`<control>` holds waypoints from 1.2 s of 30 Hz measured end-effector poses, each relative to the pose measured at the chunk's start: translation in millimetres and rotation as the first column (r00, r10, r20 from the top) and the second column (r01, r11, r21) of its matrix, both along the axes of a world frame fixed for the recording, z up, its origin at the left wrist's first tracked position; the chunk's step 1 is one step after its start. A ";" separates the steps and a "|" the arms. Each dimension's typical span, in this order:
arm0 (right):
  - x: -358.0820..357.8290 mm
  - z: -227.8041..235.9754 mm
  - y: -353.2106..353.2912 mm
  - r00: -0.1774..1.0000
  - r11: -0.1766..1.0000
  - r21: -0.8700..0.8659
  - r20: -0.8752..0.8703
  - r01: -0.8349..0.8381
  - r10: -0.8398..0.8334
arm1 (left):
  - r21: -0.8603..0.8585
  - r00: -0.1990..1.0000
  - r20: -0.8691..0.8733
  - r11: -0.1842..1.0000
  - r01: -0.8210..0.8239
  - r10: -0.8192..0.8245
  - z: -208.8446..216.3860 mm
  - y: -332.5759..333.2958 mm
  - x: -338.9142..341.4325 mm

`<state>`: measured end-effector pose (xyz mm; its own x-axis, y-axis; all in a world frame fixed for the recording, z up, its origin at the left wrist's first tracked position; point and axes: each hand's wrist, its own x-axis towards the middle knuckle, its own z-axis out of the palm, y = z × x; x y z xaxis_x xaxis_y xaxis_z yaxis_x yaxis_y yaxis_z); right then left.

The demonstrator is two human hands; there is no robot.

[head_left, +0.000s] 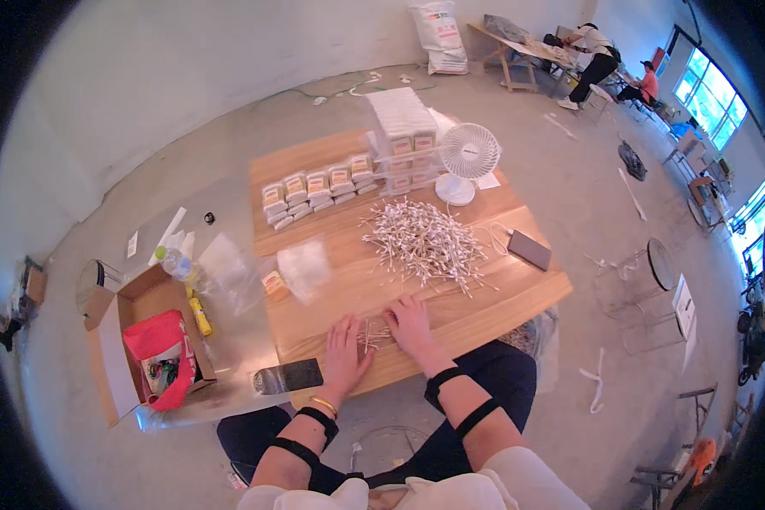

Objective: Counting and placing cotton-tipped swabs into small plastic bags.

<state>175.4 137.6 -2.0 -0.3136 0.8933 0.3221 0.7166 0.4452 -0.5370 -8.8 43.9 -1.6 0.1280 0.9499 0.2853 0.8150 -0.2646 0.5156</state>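
A small bunch of cotton swabs [372,334] lies on the wooden table near its front edge, between my two hands. On its left side my left hand [345,350] rests on the tabletop with fingers stretched forward. My right hand [409,325] is at the bunch's right end, fingers extended and leaning inward; its fingertips are partly hidden. Beyond my hands is a large loose heap of white cotton swabs [429,242]. Clear plastic bags [304,269] and a small orange-and-white label card [274,285] lie to the left of the heap.
Filled swab packs [317,184] stand in a row at the back left, beside a tall stack of clear packages [402,127]. A white fan [459,174] and a dark power bank [529,250] sit to the right. An open cardboard box [149,297] stands left; a phone [288,376] lies near the edge.
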 end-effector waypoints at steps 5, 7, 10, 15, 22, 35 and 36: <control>-17.0 -0.6 -3.0 0.998 0.999 -0.013 -0.047 -0.032 0.031 | -0.066 0.999 0.020 0.997 -0.043 0.044 0.6 6.7 -3.8; -17.5 -0.8 -0.8 0.998 0.998 -0.058 -0.054 0.006 -0.009 | -0.063 0.993 0.082 0.995 -0.079 0.084 3.6 6.2 -4.9; -26.2 0.5 1.8 0.999 1.000 -0.020 -0.035 0.019 -0.020 | -0.048 0.995 0.009 0.994 -0.095 0.096 3.4 9.5 -12.6; -31.9 -2.9 -1.1 0.989 0.993 -0.087 -0.134 -0.075 0.063 | -0.082 0.998 0.003 0.995 -0.055 0.056 2.6 15.8 -19.4; -40.9 28.3 -26.5 0.989 0.993 -0.104 0.132 -0.049 0.063 | -0.141 0.999 -0.031 0.989 -0.040 0.036 1.5 12.4 -26.2; -32.2 18.3 -19.1 0.997 0.993 -0.117 0.075 -0.020 0.029 | -0.160 0.999 -0.032 0.987 0.031 -0.037 4.3 9.2 -20.5; -29.1 16.3 -15.5 0.998 0.994 -0.096 0.012 -0.053 0.054 | -0.173 0.999 -0.005 0.984 0.039 -0.040 5.9 9.7 -19.4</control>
<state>146.3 122.1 14.2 -0.3657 0.9016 0.2311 0.7014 0.4302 -0.5683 -28.2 53.6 4.2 0.1678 0.9790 0.1156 0.8101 -0.2037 0.5497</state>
